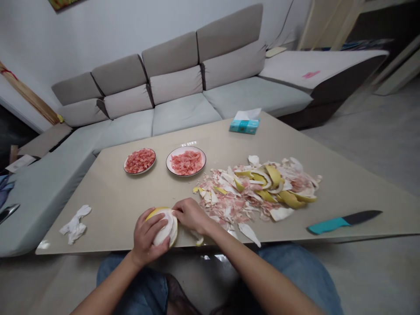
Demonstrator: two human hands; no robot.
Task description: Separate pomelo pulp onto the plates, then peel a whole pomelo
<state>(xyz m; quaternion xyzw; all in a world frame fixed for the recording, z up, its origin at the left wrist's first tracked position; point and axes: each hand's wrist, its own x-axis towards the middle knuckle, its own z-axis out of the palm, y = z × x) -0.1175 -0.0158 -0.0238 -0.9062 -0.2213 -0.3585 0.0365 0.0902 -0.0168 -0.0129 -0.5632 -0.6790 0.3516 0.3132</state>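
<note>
The room is a bit dim, with soft, gray light. The wall [131,26] looks pale, but the top right corner is very dark. The worktop [108,197] is shiny, with a white spot at its left front corner and little bright marks behind the right plate [169,162]. Shadows are faint, except under the worktop. The fruit [168,228] shows fairly clearly, but small peel bits [229,205] look fuzzy. Things near the edges look stretched and smudgy.

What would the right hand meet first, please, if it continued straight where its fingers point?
The right hand would likely meet the partly peeled fruit first; its fingertips seem at the fruit's edge, though exact contact is unclear.
</note>
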